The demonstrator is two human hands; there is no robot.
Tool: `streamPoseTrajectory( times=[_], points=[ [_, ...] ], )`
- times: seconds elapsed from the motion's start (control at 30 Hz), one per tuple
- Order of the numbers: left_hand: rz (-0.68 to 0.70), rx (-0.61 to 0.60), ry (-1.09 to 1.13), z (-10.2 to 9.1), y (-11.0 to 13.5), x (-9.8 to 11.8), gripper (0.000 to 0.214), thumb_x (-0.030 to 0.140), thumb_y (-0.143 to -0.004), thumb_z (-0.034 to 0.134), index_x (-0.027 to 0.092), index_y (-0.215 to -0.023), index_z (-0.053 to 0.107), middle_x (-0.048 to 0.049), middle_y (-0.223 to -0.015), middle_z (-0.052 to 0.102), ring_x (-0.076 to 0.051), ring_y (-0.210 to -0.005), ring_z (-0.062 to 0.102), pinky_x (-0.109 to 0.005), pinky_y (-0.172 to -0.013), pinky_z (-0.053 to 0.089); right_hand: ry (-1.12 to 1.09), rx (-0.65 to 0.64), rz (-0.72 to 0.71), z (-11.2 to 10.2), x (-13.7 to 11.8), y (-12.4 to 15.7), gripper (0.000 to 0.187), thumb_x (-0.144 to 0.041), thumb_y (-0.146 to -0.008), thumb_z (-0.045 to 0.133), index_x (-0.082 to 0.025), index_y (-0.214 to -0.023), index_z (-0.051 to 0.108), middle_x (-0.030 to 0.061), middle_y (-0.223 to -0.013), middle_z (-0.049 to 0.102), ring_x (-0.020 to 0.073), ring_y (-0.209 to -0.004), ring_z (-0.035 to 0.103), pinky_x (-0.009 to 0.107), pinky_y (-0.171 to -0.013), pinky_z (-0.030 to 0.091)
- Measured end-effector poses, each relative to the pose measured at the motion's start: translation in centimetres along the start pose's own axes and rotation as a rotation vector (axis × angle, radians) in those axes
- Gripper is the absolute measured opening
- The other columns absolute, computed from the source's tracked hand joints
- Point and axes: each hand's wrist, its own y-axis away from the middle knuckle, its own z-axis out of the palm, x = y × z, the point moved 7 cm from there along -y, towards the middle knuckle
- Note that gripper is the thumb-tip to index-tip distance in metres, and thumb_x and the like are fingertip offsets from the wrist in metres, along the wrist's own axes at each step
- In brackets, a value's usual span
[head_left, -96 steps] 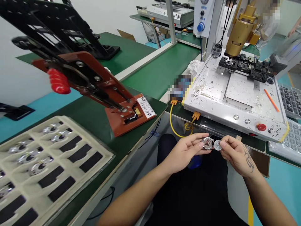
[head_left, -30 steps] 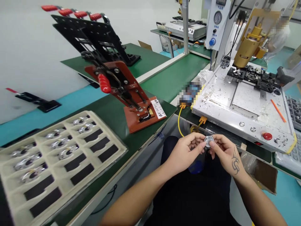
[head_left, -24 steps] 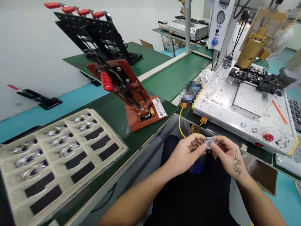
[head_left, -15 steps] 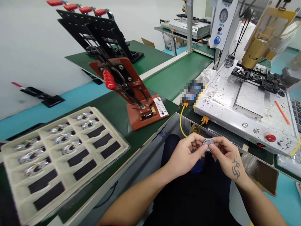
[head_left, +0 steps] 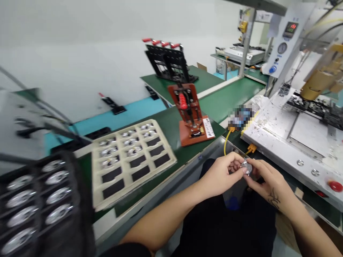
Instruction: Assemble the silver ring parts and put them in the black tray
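Both hands meet over my lap, in front of the bench edge. My left hand (head_left: 224, 174) pinches a small round silver metal part (head_left: 246, 167) from the left. My right hand (head_left: 269, 184), with a tattoo on its back, has its fingers closed on the same part from the right. The part's lower side is hidden behind my fingers. A cream tray (head_left: 131, 157) with silver parts in its far pockets lies on the green bench to the left of my hands.
A red-brown toggle press (head_left: 191, 116) with a red handle stands behind the tray. A white machine bed (head_left: 292, 142) with a red button (head_left: 335, 186) is on the right. A black tray of silver parts (head_left: 34, 203) sits at the near left. A yellow cable (head_left: 226, 141) hangs by the bench edge.
My view has swung left and pulled back, bringing the black tray at the left into sight. Three seconds ago the hands held a ring and a disc apart; now they are together.
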Motion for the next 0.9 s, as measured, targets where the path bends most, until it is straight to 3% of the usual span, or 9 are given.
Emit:
streamPoseTrajectory(
  times=[0.1, 0.17, 0.23, 0.37, 0.5, 0.63, 0.73, 0.8, 0.9],
  points=[
    [0.368, 0.293, -0.376, -7.0, -1.2, 5.4, 0.019, 0.043, -0.097, 0.078, 0.024, -0.097, 0.075, -0.0089, -0.108, 0.076, -0.025, -0.099, 0.071, -0.040, -0.091, 0.059, 0.076, 0.088, -0.042, -0.3, 0.2, -2.0, 0.043, -0.026, -0.101, 0.072, -0.028, -0.142, 0.063, 0.0032, -0.090, 0.069, 0.0207, -0.072, 0.068, 0.035, -0.070, 0.060],
    [0.604, 0.528, -0.580, -12.0, -1.8, 8.6, 0.020, 0.042, -0.101, 0.069, 0.025, -0.091, 0.073, -0.0088, -0.102, 0.077, -0.026, -0.103, 0.069, -0.047, -0.102, 0.054, 0.080, 0.148, -0.021, -0.6, 0.5, -3.4, 0.039, -0.030, -0.099, 0.074, -0.027, -0.136, 0.065, 0.0010, -0.084, 0.066, 0.0197, -0.067, 0.065, 0.034, -0.065, 0.058],
    [0.750, 0.479, -0.729, -14.7, -3.1, 9.9, 0.031, 0.044, -0.103, 0.063, 0.025, -0.079, 0.067, -0.0075, -0.086, 0.073, -0.025, -0.091, 0.067, -0.047, -0.097, 0.054, 0.045, 0.177, 0.005, -0.7, 0.6, -4.7, 0.037, -0.032, -0.097, 0.075, -0.025, -0.133, 0.066, -0.0001, -0.081, 0.066, 0.0190, -0.065, 0.064, 0.034, -0.064, 0.057],
    [0.683, 0.188, -0.949, -15.6, -6.1, 9.5, 0.056, 0.052, -0.102, 0.062, 0.026, -0.055, 0.042, 0.0008, -0.055, 0.046, -0.020, -0.060, 0.050, -0.041, -0.075, 0.050, -0.074, 0.195, 0.060, -0.8, 0.6, -6.6, 0.035, -0.033, -0.097, 0.076, -0.025, -0.129, 0.067, -0.0013, -0.078, 0.066, 0.0178, -0.063, 0.061, 0.034, -0.062, 0.057],
    [0.734, 0.413, -0.774, -17.4, -7.2, 13.6, 0.054, 0.057, -0.106, 0.058, 0.024, -0.065, 0.048, 0.0012, -0.064, 0.049, -0.016, -0.062, 0.049, -0.034, -0.069, 0.047, -0.188, 0.192, 0.098, 0.5, 1.3, -9.2, 0.036, -0.039, -0.097, 0.077, -0.023, -0.128, 0.067, -0.0012, -0.079, 0.066, 0.0172, -0.063, 0.061, 0.033, -0.060, 0.056],
    [0.642, 0.553, -0.497, -23.2, -10.3, 16.8, 0.040, 0.052, -0.115, 0.044, 0.019, -0.094, 0.057, -0.0032, -0.086, 0.060, -0.016, -0.078, 0.062, -0.034, -0.082, 0.052, -0.216, 0.141, 0.070, 3.6, 2.6, -13.0, 0.038, -0.044, -0.096, 0.076, -0.020, -0.124, 0.068, -0.0010, -0.078, 0.063, 0.0177, -0.065, 0.059, 0.033, -0.062, 0.053],
    [0.488, 0.570, -0.525, -28.0, -10.8, 15.2, 0.033, 0.047, -0.115, 0.047, 0.016, -0.113, 0.059, -0.0095, -0.100, 0.067, -0.021, -0.091, 0.068, -0.039, -0.092, 0.053, -0.227, 0.071, 0.057, 6.2, 4.0, -14.6, 0.037, -0.043, -0.096, 0.074, -0.019, -0.123, 0.067, -0.0018, -0.078, 0.059, 0.0180, -0.069, 0.058, 0.033, -0.065, 0.051],
    [0.333, 0.611, -0.647, -29.9, -9.0, 12.1, 0.028, 0.043, -0.110, 0.057, 0.015, -0.112, 0.064, -0.0116, -0.099, 0.070, -0.025, -0.093, 0.069, -0.042, -0.095, 0.052, -0.251, 0.031, 0.060, 7.6, 5.0, -14.8, 0.039, -0.044, -0.096, 0.074, -0.019, -0.125, 0.066, -0.0016, -0.080, 0.058, 0.0180, -0.070, 0.058, 0.032, -0.066, 0.051],
    [-0.022, 0.400, -0.721, -28.9, -5.7, 4.3, 0.021, 0.034, -0.101, 0.065, 0.017, -0.091, 0.072, -0.0097, -0.087, 0.075, -0.025, -0.082, 0.069, -0.039, -0.085, 0.053, -0.284, -0.025, 0.045, 9.5, 6.0, -15.0, 0.038, -0.042, -0.094, 0.073, -0.019, -0.124, 0.067, -0.0013, -0.081, 0.060, 0.0172, -0.069, 0.057, 0.031, -0.066, 0.051]
  ],
)
